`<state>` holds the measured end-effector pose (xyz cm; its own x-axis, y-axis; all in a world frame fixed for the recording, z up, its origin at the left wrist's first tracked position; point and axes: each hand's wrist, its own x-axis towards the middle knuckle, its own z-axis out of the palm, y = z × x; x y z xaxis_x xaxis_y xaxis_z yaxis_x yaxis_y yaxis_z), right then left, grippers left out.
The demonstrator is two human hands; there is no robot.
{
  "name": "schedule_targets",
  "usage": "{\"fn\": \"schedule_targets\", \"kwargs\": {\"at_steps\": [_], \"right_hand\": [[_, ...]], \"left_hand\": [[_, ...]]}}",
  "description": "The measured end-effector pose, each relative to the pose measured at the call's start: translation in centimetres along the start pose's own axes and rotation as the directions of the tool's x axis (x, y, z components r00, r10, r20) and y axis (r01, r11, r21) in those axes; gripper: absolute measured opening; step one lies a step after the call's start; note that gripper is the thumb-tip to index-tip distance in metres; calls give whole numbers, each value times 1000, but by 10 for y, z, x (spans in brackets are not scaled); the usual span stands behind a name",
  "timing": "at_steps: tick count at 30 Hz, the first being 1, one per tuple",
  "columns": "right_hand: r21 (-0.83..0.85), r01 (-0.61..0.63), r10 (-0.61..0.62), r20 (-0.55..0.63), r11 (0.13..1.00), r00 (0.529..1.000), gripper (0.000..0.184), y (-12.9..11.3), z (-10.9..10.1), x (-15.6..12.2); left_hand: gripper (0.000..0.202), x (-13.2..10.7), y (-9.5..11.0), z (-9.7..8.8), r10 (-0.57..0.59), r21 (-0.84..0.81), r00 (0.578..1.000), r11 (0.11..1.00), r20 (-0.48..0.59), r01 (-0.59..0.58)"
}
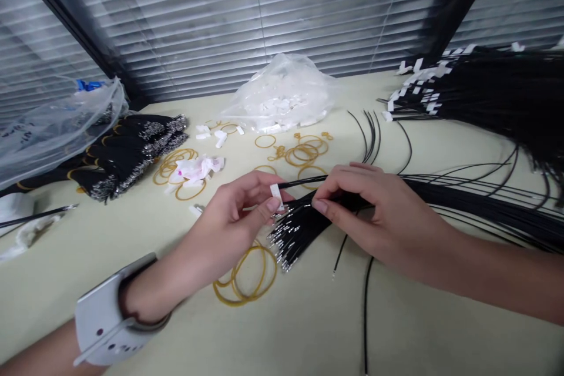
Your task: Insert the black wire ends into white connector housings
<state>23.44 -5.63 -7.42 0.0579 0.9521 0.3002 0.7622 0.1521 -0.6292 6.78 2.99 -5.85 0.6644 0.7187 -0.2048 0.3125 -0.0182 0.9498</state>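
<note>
My left hand point(240, 205) pinches a small white tag point(276, 195) between thumb and fingers, at the end of a thin black cable point(304, 181). Just to its right, my right hand point(365, 200) has thumb and forefinger closed on thin black cables. Beneath both hands lies a thick bundle of black cables point(304, 238), its silvery metal tips fanned out toward the lower left. The rest of the bundle runs off to the right. My right palm and fingers cover part of it.
Yellow rubber bands point(247, 276) lie about the table point(211, 341). A clear plastic bag point(284, 91) of white pieces stands at the back. Banded black cables point(132, 153) lie at left, beside crumpled paper point(198, 169). White-tagged cables point(489, 88) are heaped at right. Blinds point(247, 12) stand behind.
</note>
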Motion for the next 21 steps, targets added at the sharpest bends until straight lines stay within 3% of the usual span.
{"fn": "schedule_targets", "kwargs": {"at_steps": [9, 21], "right_hand": [[-73, 73, -77, -48, 995, 996, 9, 3, 2, 2], [-16, 11, -11, -11, 1000, 1000, 10, 1, 0, 0]], "left_hand": [[27, 2, -1, 0, -32, -71, 999, 997, -12, 31], [25, 2, 0, 1, -21, -77, 1000, 997, 0, 20]]}}
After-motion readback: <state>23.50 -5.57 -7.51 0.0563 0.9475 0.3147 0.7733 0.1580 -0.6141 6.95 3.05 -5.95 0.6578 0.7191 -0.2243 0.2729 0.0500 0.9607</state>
